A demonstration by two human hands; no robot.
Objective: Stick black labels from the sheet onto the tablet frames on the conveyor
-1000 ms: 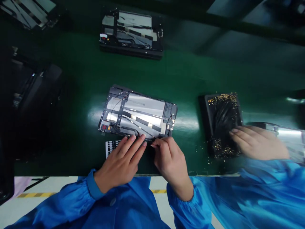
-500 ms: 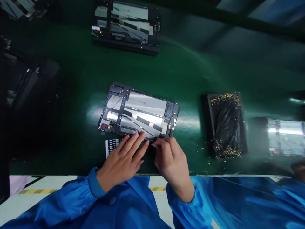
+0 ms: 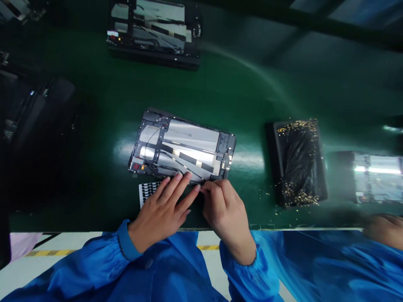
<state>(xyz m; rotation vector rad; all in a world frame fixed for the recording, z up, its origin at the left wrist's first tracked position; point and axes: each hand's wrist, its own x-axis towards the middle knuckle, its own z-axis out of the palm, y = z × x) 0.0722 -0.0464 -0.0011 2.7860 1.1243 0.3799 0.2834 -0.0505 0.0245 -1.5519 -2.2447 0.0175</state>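
An open tablet body (image 3: pixel 182 147) lies on the green bench (image 3: pixel 239 96), showing silver battery panels, black tape strips and thin cables. My left hand (image 3: pixel 162 214) rests with its fingertips on the tablet's lower edge, fingers slightly apart, just above a small sheet of black stickers (image 3: pixel 148 192). My right hand (image 3: pixel 222 205) sits beside it at the same edge, thumb and fingertips pinched together. Those fingers hide whatever lies between them.
A black tray (image 3: pixel 299 163) holding a black bag and gold flecks stands to the right. Other opened tablets lie at the top (image 3: pixel 154 31) and far right (image 3: pixel 378 176). A co-worker's hand (image 3: pixel 385 230) is at lower right. Dark equipment (image 3: pixel 34 109) fills the left.
The co-worker's hand has left the black tray and moved to the lower right. My hands stay at the tablet's edge, and the view has drifted slightly.
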